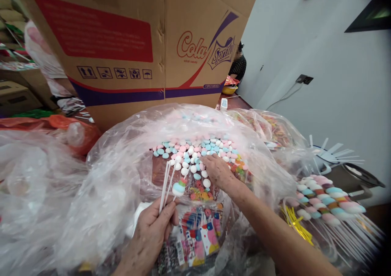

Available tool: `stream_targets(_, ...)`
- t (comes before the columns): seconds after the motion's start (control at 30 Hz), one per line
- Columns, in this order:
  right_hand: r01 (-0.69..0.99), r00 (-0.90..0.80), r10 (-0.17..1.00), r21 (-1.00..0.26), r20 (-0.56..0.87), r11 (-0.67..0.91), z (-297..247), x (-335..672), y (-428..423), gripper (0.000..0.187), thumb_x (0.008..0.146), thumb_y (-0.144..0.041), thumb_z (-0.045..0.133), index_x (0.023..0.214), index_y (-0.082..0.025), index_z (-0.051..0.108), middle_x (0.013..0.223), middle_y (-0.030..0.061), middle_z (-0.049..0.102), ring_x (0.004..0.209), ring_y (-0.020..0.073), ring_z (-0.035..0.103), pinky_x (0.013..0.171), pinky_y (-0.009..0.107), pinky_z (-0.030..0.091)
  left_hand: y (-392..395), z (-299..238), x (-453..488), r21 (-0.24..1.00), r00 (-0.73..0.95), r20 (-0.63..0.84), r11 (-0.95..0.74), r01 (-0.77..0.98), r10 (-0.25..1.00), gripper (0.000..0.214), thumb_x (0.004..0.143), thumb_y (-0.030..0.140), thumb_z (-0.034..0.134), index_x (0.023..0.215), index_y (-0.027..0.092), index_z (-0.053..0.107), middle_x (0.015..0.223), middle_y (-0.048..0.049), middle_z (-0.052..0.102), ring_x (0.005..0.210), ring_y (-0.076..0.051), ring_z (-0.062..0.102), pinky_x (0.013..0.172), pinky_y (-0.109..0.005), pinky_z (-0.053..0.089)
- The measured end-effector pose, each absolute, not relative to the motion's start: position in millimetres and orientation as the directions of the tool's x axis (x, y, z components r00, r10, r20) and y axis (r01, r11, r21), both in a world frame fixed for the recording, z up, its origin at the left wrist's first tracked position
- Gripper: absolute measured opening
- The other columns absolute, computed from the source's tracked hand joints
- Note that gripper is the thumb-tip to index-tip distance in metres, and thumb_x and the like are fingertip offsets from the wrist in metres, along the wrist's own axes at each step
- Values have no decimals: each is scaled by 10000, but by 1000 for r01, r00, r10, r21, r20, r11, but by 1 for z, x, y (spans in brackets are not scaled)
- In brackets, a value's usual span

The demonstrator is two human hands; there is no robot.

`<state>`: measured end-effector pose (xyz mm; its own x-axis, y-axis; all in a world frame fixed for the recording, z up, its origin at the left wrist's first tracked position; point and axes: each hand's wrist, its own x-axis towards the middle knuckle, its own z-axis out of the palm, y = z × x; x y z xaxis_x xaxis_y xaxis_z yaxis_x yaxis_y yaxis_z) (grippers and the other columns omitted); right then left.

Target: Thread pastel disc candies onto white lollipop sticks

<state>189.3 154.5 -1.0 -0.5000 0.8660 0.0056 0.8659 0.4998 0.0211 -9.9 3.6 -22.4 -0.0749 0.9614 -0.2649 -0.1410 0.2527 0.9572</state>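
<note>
Left hand: I have the left hand [152, 227] near centre, closed around several thin white plastic sticks [165, 188].
Loaded stick: one carries a blue-and-white marshmallow [178, 189] with red and green candy above it, upright just over the fingers.
Right hand: I see the right hand [218, 171] reaching far, fingertips down at the pile; can't tell whether it's pinching anything.
Pile: loose pink, blue and white round marshmallows [185, 171] on the dark red counter [159, 175], clear plastic bag [262, 162] around them.
Gummies: orange, yellow and green ring candies [200, 194], near side of the pile.
Near: colourful printed packets [198, 237] under clear plastic.
Right side: stacked marshmallow skewers [330, 200], yellow ties [297, 226] just beside.
Far: big brown cardboard carton [122, 78].
</note>
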Motion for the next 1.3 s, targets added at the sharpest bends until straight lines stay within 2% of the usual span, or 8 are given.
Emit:
stream_targets(0.13, 881, -473, 880, -4, 30, 474, 7, 196, 151, 409, 883, -24, 431, 1247, -114, 593, 1214, 152, 634, 1110, 256, 518, 949, 349, 400, 3, -20, -12, 953, -92, -271, 253, -166, 958, 366, 810, 502, 674, 729, 148, 630, 584, 20, 593, 379, -27, 370, 387, -155, 217)
stream_targets(0.3, 902, -401, 914, -149, 51, 404, 17, 197, 143, 258, 964, -166, 431, 1101, -169, 650, 1059, 97, 657, 982, 213, 572, 821, 291, 407, 1, -24, -13, 944, -59, -299, 286, -167, 952, 381, 788, 529, 683, 806, 152, 629, 569, 31, 591, 361, -24, 344, 372, -152, 184)
stream_targets(0.5, 881, -446, 895, -180, -12, 437, 3, 182, 139, 165, 929, -158, 501, 972, -177, 660, 1004, 81, 666, 944, 193, 586, 778, 262, 378, -1, -23, -12, 953, -45, -278, 270, -136, 959, 402, 801, 540, 668, 740, 145, 627, 573, 25, 579, 357, -22, 346, 374, -159, 190)
stream_targets(0.63, 916, -352, 936, -195, 29, 351, 6, 189, 142, 214, 910, -140, 472, 1063, -156, 621, 1045, 102, 653, 906, 194, 589, 737, 263, 376, -2, -21, -14, 943, -85, -314, 300, -145, 946, 384, 759, 520, 698, 856, 151, 656, 559, 33, 587, 351, -42, 358, 364, -168, 214)
stream_targets(0.8, 882, -386, 922, -283, 20, 376, 8, 187, 134, 158, 893, -174, 494, 992, -194, 615, 936, 35, 672, 807, 158, 595, 674, 236, 368, -1, -25, -14, 945, -32, -316, 312, -94, 948, 363, 780, 511, 663, 835, 153, 631, 554, 38, 583, 353, -40, 352, 367, -160, 210)
stream_targets(0.9, 882, -406, 914, -254, 17, 397, 2, 177, 128, 149, 878, -167, 517, 993, -181, 611, 895, 52, 671, 775, 172, 580, 649, 251, 351, 0, -24, -13, 948, -34, -311, 308, -76, 950, 352, 795, 506, 645, 805, 155, 628, 560, 38, 580, 356, -37, 350, 368, -159, 209)
stream_targets(1.1, 845, -501, 865, -205, 22, 494, -1, 167, 126, 136, 825, -76, 540, 875, -174, 621, 899, 76, 666, 874, 198, 571, 735, 270, 379, -1, -20, -16, 945, -80, -324, 318, -81, 943, 400, 749, 529, 674, 838, 139, 665, 540, 35, 566, 362, -43, 347, 372, -165, 188)
stream_targets(1.3, 818, -569, 822, -113, -16, 564, 1, 167, 124, 188, 840, -60, 524, 949, -165, 636, 970, 89, 667, 937, 206, 584, 775, 277, 404, -3, -21, -18, 943, -80, -323, 313, -111, 943, 415, 756, 532, 677, 886, 138, 662, 544, 36, 577, 361, -35, 322, 381, -163, 183)
